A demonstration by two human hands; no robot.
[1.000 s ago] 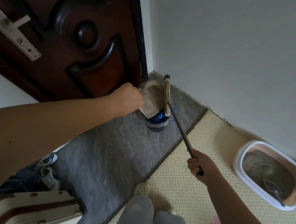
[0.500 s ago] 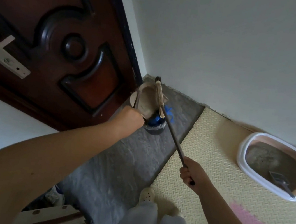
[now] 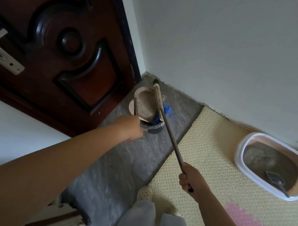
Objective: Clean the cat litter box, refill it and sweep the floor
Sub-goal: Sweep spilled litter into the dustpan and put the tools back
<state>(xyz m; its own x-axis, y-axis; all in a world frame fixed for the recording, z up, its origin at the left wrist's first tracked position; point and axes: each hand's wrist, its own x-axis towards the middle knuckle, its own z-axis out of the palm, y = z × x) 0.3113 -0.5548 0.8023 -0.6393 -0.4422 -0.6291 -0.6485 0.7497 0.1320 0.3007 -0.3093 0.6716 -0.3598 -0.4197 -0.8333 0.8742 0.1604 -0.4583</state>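
Note:
My left hand (image 3: 131, 127) is closed on the thin handle of a beige dustpan (image 3: 145, 104), which is tipped up over a small bin lined with a blue bag (image 3: 155, 126) in the corner by the door. My right hand (image 3: 191, 181) grips the end of a long dark broom handle (image 3: 171, 140). The broom's pale head (image 3: 157, 98) rests against the dustpan's right edge. A white-rimmed litter box (image 3: 239, 153) sits on the mat at the right, holding grey litter and a grey scoop (image 3: 275, 181).
A dark wooden door (image 3: 58, 44) stands at the left and a white wall behind. The bin stands on grey stone floor (image 3: 118, 165); a cream textured mat (image 3: 206, 148) with a pink patch lies to the right. My slippered feet and a white ledge show at the bottom.
My left hand has dropped lower and back towards me along the dustpan handle, and the dustpan now stands steeper over the bin. The right hand keeps its hold on the broom.

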